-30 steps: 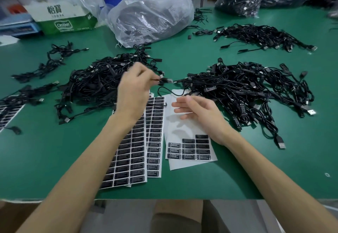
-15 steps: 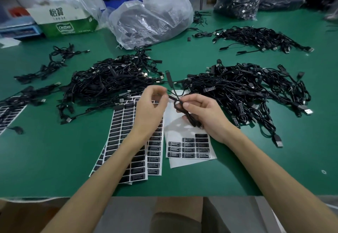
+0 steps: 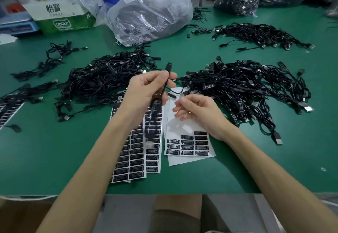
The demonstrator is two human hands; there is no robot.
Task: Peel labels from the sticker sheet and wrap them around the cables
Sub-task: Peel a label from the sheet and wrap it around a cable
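Green matting covers the work table, with the task materials directly in front of the person.

**Grip.** The left hand pinches one cable between thumb and fingers. The connector stands above the knuckles. The tail hangs below the hand and is blurred. The right hand hovers over the part-used sticker sheet with its fingers loosely curled. No label shows on them, though a small one could be hidden.

**Position of materials.** The remaining labels sit in the near rows of that sheet, and the right hand is above its bare area. The full sheets lie just beside it, partly under the left forearm. The left heap and the right heap flank the hands.

**Risks, as judged.**
- The loose tail hangs over the full sheets. If it swings it may catch label edges and lift or crease them.
- Neither hand presses on the part-used sheet, so peeling one-handed may lift the whole backing.
- A thin label held only at the fingertips may fold onto itself or go on skewed if the cable twists in so light a pinch.
- The two heaps look alike, so a finished cable dropped on the wrong one would be missed or labelled twice.
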